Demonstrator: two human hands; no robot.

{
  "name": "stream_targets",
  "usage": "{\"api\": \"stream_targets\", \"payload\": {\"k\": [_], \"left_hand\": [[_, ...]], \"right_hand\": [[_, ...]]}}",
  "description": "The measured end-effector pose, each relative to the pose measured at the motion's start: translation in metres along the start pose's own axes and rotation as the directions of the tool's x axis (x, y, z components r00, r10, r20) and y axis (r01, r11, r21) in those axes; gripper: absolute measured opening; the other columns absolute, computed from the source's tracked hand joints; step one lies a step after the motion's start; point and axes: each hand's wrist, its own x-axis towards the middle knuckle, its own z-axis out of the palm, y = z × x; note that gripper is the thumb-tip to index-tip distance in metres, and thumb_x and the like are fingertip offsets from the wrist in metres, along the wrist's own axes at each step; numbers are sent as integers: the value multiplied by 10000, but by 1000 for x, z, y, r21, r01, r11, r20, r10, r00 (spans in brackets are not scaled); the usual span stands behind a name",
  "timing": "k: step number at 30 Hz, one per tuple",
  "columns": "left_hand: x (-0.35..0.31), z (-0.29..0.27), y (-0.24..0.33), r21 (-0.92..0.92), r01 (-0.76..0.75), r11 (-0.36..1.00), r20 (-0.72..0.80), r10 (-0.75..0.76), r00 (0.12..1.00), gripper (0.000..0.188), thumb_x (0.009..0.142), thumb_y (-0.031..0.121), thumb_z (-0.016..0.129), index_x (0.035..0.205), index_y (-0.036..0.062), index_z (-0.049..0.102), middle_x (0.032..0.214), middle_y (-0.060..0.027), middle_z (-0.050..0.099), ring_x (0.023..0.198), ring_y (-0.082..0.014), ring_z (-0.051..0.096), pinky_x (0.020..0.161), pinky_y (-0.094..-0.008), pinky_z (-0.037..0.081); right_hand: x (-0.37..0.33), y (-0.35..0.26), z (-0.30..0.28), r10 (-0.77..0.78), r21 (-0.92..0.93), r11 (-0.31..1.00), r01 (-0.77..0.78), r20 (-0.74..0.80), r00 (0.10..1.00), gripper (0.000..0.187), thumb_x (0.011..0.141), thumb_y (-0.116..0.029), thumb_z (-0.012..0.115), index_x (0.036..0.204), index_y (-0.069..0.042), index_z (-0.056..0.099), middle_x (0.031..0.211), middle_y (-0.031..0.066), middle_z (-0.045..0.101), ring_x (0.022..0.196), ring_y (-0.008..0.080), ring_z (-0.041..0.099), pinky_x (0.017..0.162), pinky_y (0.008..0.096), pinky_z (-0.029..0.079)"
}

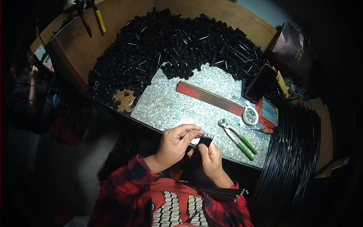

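Note:
In front of my chest, my right hand point(212, 160) is closed round a bundle of thin black cables point(205, 140), its thumb pressed along them and their tips fanned upward. Beside it, my left hand point(176, 143) is closed in a pinch, thumb against forefinger, close to the cable tips. Whatever lies between those fingertips is too small to make out. Several black cables with pale ends point(237, 195) stick out below my right forearm.
A heap of black tubular parts point(151, 45) covers the bench's back. On the speckled board point(159, 109) lie a reddish bar point(210, 98), green-handled pincers point(238, 140), a round white cup point(250, 115) and a screwdriver point(264, 131). Long black cables point(291, 151) hang at right; another person point(32, 89) is at far left.

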Motion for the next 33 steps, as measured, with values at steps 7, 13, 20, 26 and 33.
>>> {"api": "stream_targets", "payload": {"k": [7, 13, 20, 26, 33], "left_hand": [[0, -3, 16, 167, -58, 984, -56, 68, 996, 129, 910, 42, 572, 983, -26, 653, 748, -62, 674, 483, -41, 525, 419, -192, 409], [25, -47, 2, 611, -284, 739, -3, 360, 933, 517, 877, 143, 635, 1314, -22, 416, 1288, -184, 531, 1203, -264, 509, 1004, -342, 388], [112, -196, -22, 986, 128, 104, -163, 481, 861, 473, 773, 52, 652, 1227, 16, 524, 1253, -183, 498, 1116, -368, 466, 961, -412, 393], [138, -213, -31, 997, 73, 28, -78, 417, 906, 191, 760, 97, 667, 946, 75, 702, 1129, -109, 599, 1031, -289, 510, 855, -390, 415], [140, -216, -24, 979, -39, 198, -108, 679, 726, 90, 800, 107, 641, 818, 22, 661, 853, -114, 648, 858, -307, 568, 773, -397, 455]], "right_hand": [[6, -8, 8, -33, -6, 999, 34, 51, 998, 220, 980, -167, 463, 966, 15, 584, 771, 62, 662, 703, 121, 612, 653, 260, 487], [2, 7, -2, 0, 6, 1000, -1, 67, 998, 257, 985, -207, 460, 890, 4, 573, 763, 68, 665, 690, 123, 614, 652, 255, 489], [4, 9, 0, 0, -9, 1000, 1, 71, 997, 288, 995, -236, 444, 887, 0, 568, 758, 74, 661, 690, 127, 614, 660, 255, 491], [5, 14, -3, 19, -10, 1000, -19, 78, 997, 277, 997, -214, 433, 886, 2, 568, 766, 71, 657, 698, 126, 611, 669, 256, 489], [0, 1, -3, 17, -47, 999, -13, 68, 998, 274, 985, -198, 446, 854, 6, 574, 725, 59, 655, 661, 120, 609, 622, 258, 488]]}}
